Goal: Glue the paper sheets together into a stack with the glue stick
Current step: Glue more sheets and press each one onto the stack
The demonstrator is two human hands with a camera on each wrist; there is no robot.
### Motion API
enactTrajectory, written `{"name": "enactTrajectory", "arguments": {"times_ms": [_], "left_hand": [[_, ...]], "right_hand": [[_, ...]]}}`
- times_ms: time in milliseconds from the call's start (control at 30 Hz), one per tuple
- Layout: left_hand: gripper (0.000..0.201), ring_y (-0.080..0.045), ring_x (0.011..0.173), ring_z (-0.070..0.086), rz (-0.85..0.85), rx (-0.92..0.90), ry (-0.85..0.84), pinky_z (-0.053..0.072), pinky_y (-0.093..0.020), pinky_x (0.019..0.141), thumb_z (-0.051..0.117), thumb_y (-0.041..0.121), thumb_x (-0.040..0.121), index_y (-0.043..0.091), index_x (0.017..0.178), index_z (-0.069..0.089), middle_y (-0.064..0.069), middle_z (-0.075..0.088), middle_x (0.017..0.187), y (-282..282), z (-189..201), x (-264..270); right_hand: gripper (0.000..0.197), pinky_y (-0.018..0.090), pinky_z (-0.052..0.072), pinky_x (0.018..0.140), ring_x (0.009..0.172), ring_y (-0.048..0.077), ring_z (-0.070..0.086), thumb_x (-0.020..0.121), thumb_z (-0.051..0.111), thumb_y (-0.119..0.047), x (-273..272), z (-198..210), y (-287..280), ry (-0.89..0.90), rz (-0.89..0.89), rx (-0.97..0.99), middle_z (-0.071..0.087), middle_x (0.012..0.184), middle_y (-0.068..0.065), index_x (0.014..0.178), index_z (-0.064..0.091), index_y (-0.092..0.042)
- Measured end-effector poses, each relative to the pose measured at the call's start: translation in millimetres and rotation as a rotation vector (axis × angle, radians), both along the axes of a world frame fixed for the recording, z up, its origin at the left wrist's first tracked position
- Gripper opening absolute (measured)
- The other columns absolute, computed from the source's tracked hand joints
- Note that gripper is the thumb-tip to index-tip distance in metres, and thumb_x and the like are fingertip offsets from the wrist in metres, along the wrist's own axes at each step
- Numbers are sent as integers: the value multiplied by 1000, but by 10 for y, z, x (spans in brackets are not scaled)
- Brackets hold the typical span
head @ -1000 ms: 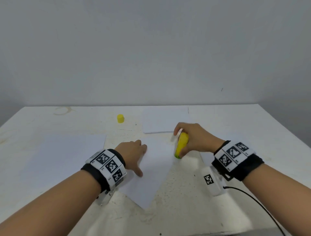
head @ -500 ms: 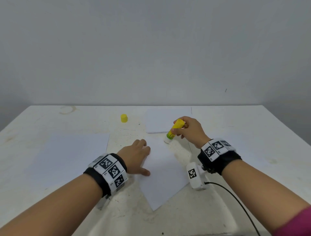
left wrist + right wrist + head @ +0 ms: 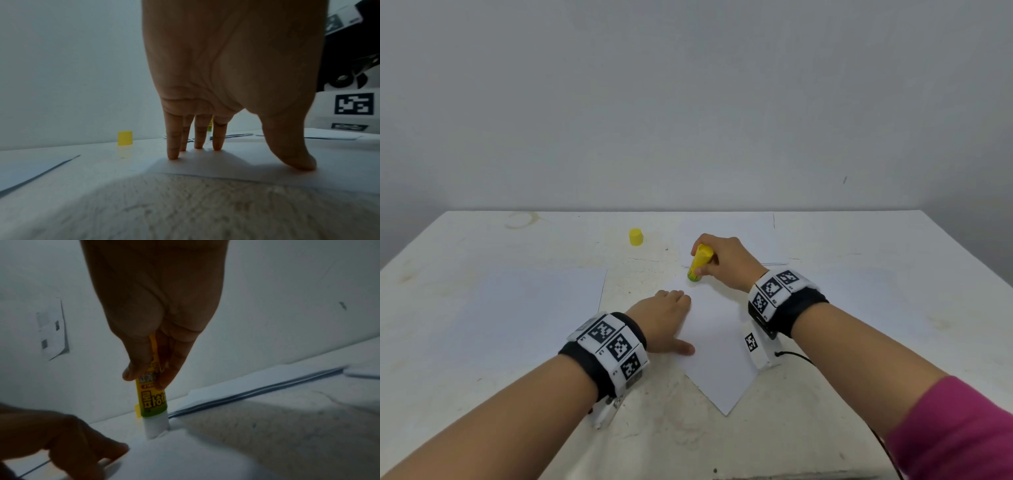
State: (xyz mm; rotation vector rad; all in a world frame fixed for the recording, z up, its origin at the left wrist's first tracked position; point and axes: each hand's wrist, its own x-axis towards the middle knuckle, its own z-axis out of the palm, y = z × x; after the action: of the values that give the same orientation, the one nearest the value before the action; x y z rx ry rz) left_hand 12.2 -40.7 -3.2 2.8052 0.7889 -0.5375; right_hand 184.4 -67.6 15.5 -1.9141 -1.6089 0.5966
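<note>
A white paper sheet (image 3: 717, 346) lies turned at an angle in the middle of the table. My left hand (image 3: 666, 317) presses its straight fingers (image 3: 173, 146) and thumb down on the sheet's left part. My right hand (image 3: 722, 262) grips the yellow glue stick (image 3: 700, 262), held nearly upright with its white glue tip (image 3: 155, 429) touching the sheet's far corner. Thumb and fingers pinch the tube (image 3: 152, 392) above its label.
A yellow cap (image 3: 635, 237) stands on the table behind the sheet. A thin stack of white sheets (image 3: 726, 236) lies at the back centre, and another sheet (image 3: 534, 308) lies at the left. A black cable (image 3: 796, 356) trails from my right wrist.
My right hand has carried the glue stick from the sheet's right edge up to its far corner and turned it more upright. My left hand stays pressed on the sheet.
</note>
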Motion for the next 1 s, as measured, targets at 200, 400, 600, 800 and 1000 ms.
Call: {"name": "enactTrajectory", "arguments": {"times_ms": [200, 400, 600, 800, 1000], "left_hand": [[61, -22, 125, 40, 10, 9, -32, 41, -35, 99, 51, 46, 94, 17, 144, 30, -4, 38, 142, 97, 35, 23], [75, -20, 128, 37, -16, 62, 35, 45, -37, 95, 57, 55, 88, 30, 150, 23, 0, 32, 143, 125, 35, 78], [75, -20, 128, 32, -56, 168, 47, 35, -35, 100, 57, 63, 83, 33, 147, 31, -1, 34, 138, 127, 59, 115], [80, -22, 120, 31, -58, 312, 72, 33, -34, 96, 56, 75, 74, 17, 130, 50, -4, 34, 127, 68, 97, 109], [76, -27, 137, 23, -194, 101, 3, 39, -40, 104, 54, 48, 91, 22, 151, 15, -5, -5, 157, 32, 21, 51]], "right_hand": [[28, 23, 41, 67, 74, 12, 52, 80, 75, -15, 206, 115, -342, -149, 112, -132, 58, 84, -2, 104, 61, -18], [28, 29, 50, 73, 78, 16, 60, 78, 77, -18, 356, 186, -808, -185, 152, -203, 67, 90, 2, 101, 62, -21], [26, 28, 50, 73, 76, 14, 60, 81, 75, -15, 469, 269, -1070, -212, 190, -274, 69, 89, 2, 94, 58, -29], [28, 19, 47, 66, 69, 7, 56, 77, 79, -18, 648, 347, -1073, -211, 151, -257, 66, 86, 0, 91, 60, -32], [25, 16, 53, 66, 69, 7, 66, 76, 79, -10, 722, 304, -913, 29, -109, 32, 69, 85, 2, 93, 64, -22]]}}
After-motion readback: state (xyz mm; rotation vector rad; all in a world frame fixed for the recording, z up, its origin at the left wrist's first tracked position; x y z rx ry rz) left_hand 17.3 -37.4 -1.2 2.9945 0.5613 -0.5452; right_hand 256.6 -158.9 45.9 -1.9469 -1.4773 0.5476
